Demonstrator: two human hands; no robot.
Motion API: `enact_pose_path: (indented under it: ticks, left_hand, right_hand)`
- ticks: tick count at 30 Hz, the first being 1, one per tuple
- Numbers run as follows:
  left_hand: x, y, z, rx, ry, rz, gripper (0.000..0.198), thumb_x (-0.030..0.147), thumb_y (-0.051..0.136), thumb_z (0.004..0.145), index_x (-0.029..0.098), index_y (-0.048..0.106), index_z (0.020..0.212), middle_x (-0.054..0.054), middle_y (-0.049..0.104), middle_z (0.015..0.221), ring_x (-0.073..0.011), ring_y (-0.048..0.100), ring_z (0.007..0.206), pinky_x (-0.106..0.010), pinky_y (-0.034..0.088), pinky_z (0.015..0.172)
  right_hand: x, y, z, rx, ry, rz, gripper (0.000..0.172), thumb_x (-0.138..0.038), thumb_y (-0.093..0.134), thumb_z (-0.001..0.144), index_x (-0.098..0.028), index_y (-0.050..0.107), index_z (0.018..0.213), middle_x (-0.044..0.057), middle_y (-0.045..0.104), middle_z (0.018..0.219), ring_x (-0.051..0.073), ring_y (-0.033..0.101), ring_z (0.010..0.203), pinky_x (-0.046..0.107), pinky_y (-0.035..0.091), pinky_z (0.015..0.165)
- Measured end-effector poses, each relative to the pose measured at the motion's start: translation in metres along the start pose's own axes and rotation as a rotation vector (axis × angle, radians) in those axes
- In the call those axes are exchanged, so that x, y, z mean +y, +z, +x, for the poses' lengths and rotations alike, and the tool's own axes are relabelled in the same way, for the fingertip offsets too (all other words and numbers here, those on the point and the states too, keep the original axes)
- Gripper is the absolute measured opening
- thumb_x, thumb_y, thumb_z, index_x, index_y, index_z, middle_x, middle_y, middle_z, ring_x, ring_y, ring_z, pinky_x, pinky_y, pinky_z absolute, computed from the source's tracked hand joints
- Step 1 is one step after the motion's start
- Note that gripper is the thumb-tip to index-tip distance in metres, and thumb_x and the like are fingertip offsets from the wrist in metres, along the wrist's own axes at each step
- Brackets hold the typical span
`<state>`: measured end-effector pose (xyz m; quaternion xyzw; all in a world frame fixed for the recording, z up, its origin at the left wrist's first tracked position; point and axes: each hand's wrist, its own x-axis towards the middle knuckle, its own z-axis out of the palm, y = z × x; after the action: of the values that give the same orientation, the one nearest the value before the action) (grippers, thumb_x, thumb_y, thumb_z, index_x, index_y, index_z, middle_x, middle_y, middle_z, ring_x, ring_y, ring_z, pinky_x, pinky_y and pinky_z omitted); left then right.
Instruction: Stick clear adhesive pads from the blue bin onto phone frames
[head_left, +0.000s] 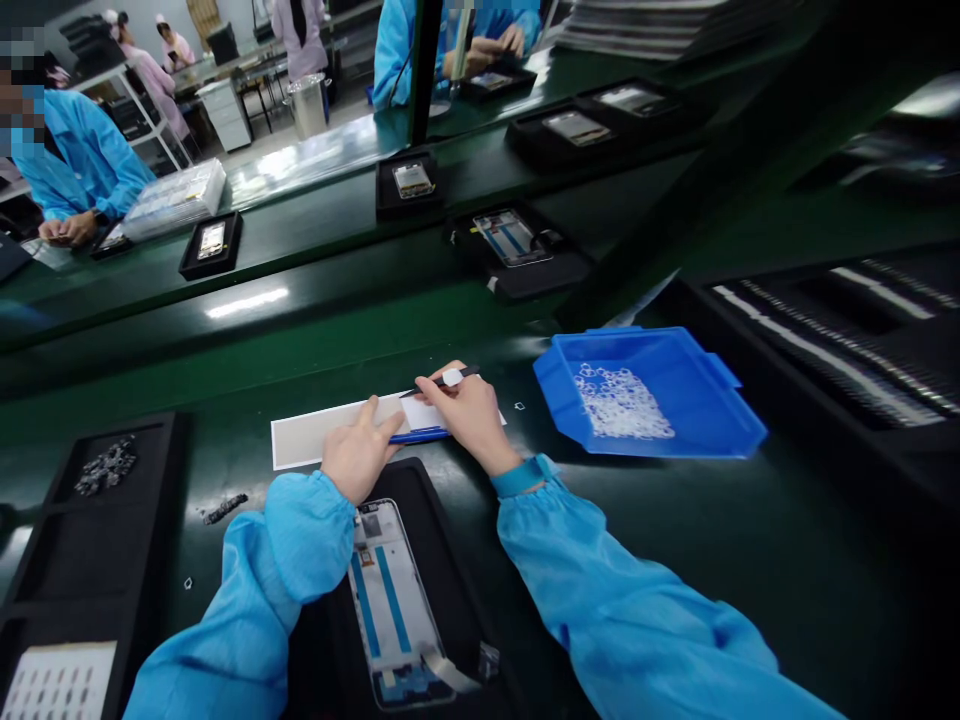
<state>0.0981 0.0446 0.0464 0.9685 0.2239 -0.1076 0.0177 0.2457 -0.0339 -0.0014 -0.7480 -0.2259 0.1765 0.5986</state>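
My left hand [358,450] lies with spread fingers on a long pale strip with a white border [296,443]. My right hand [472,418] grips slim black tweezers [471,371], their dark tip pointing left over a small white sheet [421,413] on the strip. A blue pen-like stick [420,436] lies along the strip's near edge between my hands. Closer to me, an opened phone frame [394,600] with two blue stripes rests in a black tray [442,540]. A loose ribbon-like piece hangs over the frame's near end.
At right stands a blue bin [712,400] of small clear rings [622,402]. A black compartment tray [150,520] with small dark parts is at left. Beyond, black trays with phone parts [510,238] line the green conveyor [315,235]. Co-workers in blue sleeves [97,140] sit across.
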Motion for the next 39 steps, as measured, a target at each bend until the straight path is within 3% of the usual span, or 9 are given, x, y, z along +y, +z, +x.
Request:
enact_pose_path:
  ticks: [5, 9, 12, 15, 18, 21, 24, 28, 39]
  left_hand:
    - [0.000, 0.003, 0.001, 0.033, 0.009, -0.029, 0.042, 0.039, 0.054, 0.095, 0.036, 0.053, 0.136, -0.012, 0.041, 0.152, -0.0289, 0.071, 0.099, -0.040, 0.060, 0.077]
    - [-0.004, 0.006, 0.000, 0.073, 0.001, -0.131, 0.038, 0.037, 0.057, 0.094, 0.034, 0.058, 0.132, -0.011, 0.043, 0.152, -0.0300, 0.068, 0.106, -0.042, 0.058, 0.084]
    - [-0.017, 0.004, -0.011, 0.206, -0.078, -0.317, 0.034, 0.028, 0.060, 0.092, 0.030, 0.064, 0.126, -0.008, 0.049, 0.147, -0.0267, 0.065, 0.111, -0.037, 0.055, 0.088]
    - [-0.031, 0.000, -0.032, 0.322, -0.187, -0.618, 0.026, 0.028, 0.057, 0.093, 0.023, 0.070, 0.115, -0.006, 0.069, 0.115, -0.0194, 0.068, 0.093, -0.028, 0.053, 0.080]
    - [-0.035, 0.000, -0.054, 0.136, -0.188, -0.876, 0.029, 0.037, 0.056, 0.090, 0.017, 0.074, 0.096, -0.001, 0.069, 0.076, -0.0149, 0.061, 0.066, -0.024, 0.048, 0.064]
    - [-0.032, 0.005, -0.069, -0.016, -0.164, -0.909, 0.028, 0.038, 0.057, 0.086, 0.017, 0.075, 0.086, 0.001, 0.066, 0.068, -0.0136, 0.055, 0.062, -0.024, 0.041, 0.060]
    - [-0.028, 0.011, -0.075, -0.012, -0.189, -0.857, 0.024, 0.034, 0.057, 0.085, 0.018, 0.075, 0.085, 0.003, 0.060, 0.062, -0.0123, 0.052, 0.059, -0.023, 0.038, 0.059]
    - [-0.031, 0.013, -0.072, -0.026, -0.168, -0.844, 0.021, 0.033, 0.058, 0.084, 0.019, 0.074, 0.080, 0.005, 0.052, 0.056, -0.0112, 0.049, 0.055, -0.023, 0.036, 0.057]
    - [-0.031, 0.012, -0.070, -0.041, -0.090, -0.759, 0.017, 0.026, 0.059, 0.085, 0.020, 0.073, 0.079, 0.003, 0.065, 0.068, -0.0126, 0.057, 0.061, -0.023, 0.042, 0.064]
  right_hand:
    - [0.002, 0.000, 0.004, 0.013, -0.024, 0.165, 0.032, -0.049, 0.075, 0.068, -0.023, 0.056, 0.068, 0.002, 0.068, 0.055, 0.025, 0.072, 0.060, 0.031, 0.052, 0.053]
    - [-0.007, -0.012, -0.005, 0.128, -0.075, 0.300, 0.043, -0.062, 0.069, 0.071, -0.024, 0.048, 0.070, -0.001, 0.064, 0.055, 0.023, 0.072, 0.063, 0.029, 0.051, 0.054]
    - [-0.012, -0.024, -0.032, 0.182, -0.076, 0.380, 0.042, -0.059, 0.072, 0.072, -0.023, 0.049, 0.071, -0.002, 0.062, 0.053, 0.020, 0.070, 0.059, 0.025, 0.043, 0.046]
    - [-0.014, -0.032, -0.074, 0.050, 0.015, 0.373, 0.039, -0.054, 0.074, 0.073, -0.023, 0.051, 0.069, -0.007, 0.048, 0.039, 0.018, 0.063, 0.047, 0.024, 0.035, 0.040]
    - [-0.016, -0.030, -0.111, -0.178, 0.100, 0.267, 0.033, -0.050, 0.071, 0.078, -0.023, 0.055, 0.069, -0.009, 0.039, 0.037, 0.016, 0.056, 0.040, 0.025, 0.037, 0.041]
    - [-0.018, -0.022, -0.127, -0.272, 0.034, 0.125, 0.028, -0.045, 0.067, 0.082, -0.021, 0.060, 0.068, -0.003, 0.054, 0.052, 0.015, 0.058, 0.048, 0.027, 0.043, 0.047]
    - [-0.019, -0.013, -0.125, -0.247, -0.050, -0.014, 0.026, -0.041, 0.064, 0.083, -0.020, 0.062, 0.069, 0.002, 0.062, 0.067, 0.017, 0.062, 0.060, 0.028, 0.045, 0.053]
    - [-0.017, -0.006, -0.122, -0.252, -0.068, -0.113, 0.025, -0.040, 0.062, 0.084, -0.020, 0.061, 0.070, 0.001, 0.060, 0.064, 0.015, 0.055, 0.055, 0.028, 0.041, 0.052]
    - [-0.013, -0.005, -0.125, -0.228, -0.106, -0.141, 0.023, -0.039, 0.062, 0.085, -0.022, 0.060, 0.070, 0.000, 0.058, 0.061, 0.018, 0.057, 0.057, 0.029, 0.041, 0.051]
